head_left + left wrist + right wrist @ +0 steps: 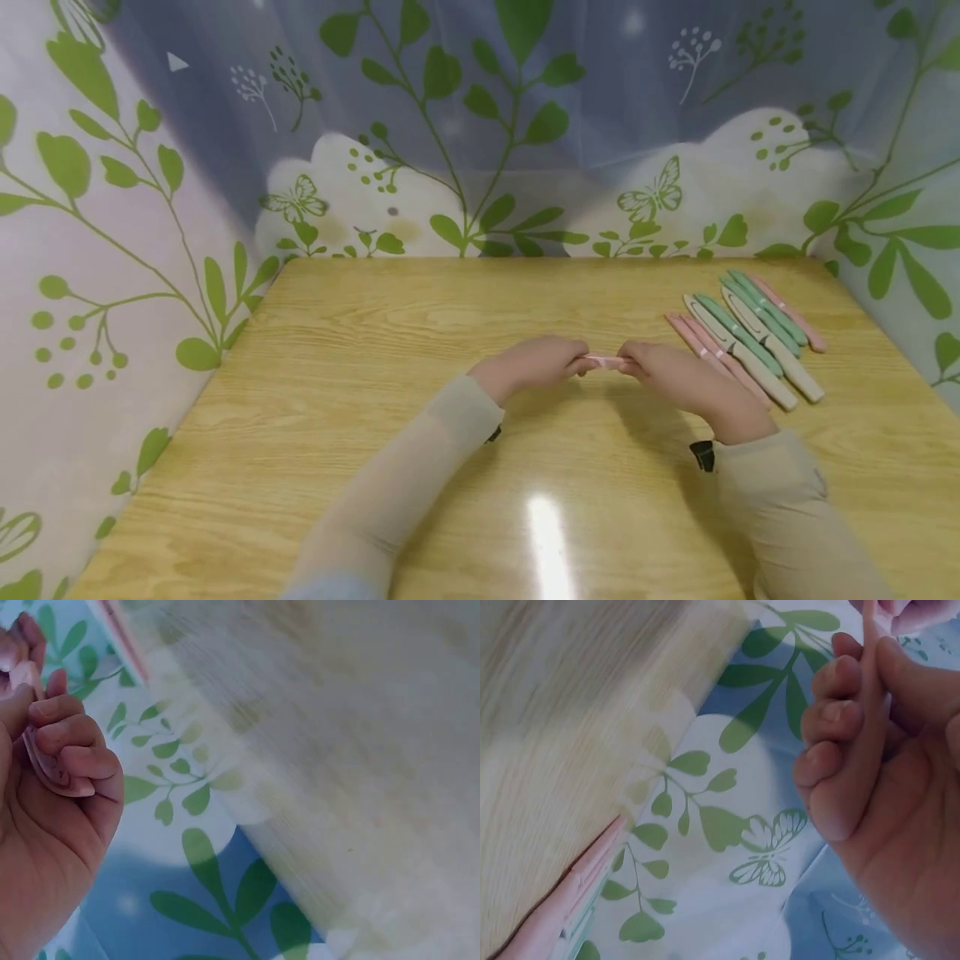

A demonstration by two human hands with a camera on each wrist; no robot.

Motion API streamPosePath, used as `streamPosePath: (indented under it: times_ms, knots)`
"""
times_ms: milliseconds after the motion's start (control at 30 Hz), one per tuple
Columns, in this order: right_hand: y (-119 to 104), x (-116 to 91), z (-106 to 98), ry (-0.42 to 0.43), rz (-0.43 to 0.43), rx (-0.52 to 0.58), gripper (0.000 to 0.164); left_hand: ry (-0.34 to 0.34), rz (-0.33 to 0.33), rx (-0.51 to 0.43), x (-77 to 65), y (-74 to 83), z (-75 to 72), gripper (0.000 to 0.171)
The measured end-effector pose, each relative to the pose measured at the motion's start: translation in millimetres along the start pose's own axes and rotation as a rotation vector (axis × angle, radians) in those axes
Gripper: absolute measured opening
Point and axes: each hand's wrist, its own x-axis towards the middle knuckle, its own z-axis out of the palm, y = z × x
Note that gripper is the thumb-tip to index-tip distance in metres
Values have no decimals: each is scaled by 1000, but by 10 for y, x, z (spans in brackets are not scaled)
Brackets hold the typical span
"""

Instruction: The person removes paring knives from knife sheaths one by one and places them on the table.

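Observation:
A pink sheathed knife (606,362) is held level above the table between both hands, with only its short middle part showing in the head view. My left hand (536,364) grips its sheath end; in the left wrist view the fingers curl round the pink sheath (54,771). Wrapped round the pink handle (849,796) is my right hand (678,379), its thumb laid along the handle in the right wrist view. The two hands face each other with a small gap between them.
On the wooden table (360,333), at the right, several knives lie side by side: pink knives (712,354), cream knives (776,346) and green knives (765,308). A leaf-patterned curtain (510,208) hangs along the back and sides of the table.

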Motion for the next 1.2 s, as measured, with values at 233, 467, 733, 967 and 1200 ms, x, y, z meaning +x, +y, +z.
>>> streamPosePath:
  times_ms: [233,467,733,967,1200]
  knots:
    - [-64,7,50,0,-36,17,21,42,-33,-72,-232,-21,65,29]
    - [-147,-12,69,2,-63,9,18,75,-45,-27,-429,41,58,28]
    - [-230,-37,65,-3,-80,1,17,93,-50,-55,-544,47,101,35]
    - [-240,-18,44,25,-114,-34,13,108,-54,-45,-543,40,80,33]
    - [-229,-4,32,21,-111,-26,13,102,-48,-45,-531,26,74,30]
